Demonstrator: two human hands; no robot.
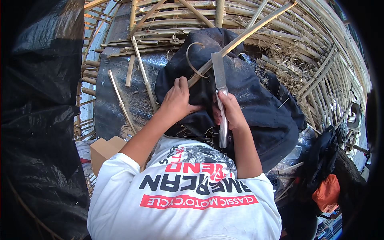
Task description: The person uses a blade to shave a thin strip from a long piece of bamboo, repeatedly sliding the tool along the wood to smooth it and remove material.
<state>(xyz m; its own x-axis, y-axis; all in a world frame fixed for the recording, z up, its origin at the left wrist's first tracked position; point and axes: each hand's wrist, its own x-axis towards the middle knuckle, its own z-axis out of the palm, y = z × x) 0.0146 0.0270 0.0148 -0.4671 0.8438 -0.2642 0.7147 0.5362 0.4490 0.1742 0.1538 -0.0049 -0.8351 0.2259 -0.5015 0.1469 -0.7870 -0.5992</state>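
Observation:
My left hand is bent over the near end of a long bamboo strip, with its thumb stuck out to the side. The strip's end disappears under that hand, so the grip is partly hidden. From there the strip slants up to the far right. A thin curled shaving hangs beside it. My right hand is closed around the handle of a knife with a broad, blunt-ended blade. The blade points away from me and crosses in front of the strip. Black cloth lies beneath both hands.
Stacked split bamboo lines the far side and curves round to the right, with loose shavings on it. Several loose strips lie on a dark sheet at the left. A cardboard box stands by my left elbow, and an orange bag sits at the lower right.

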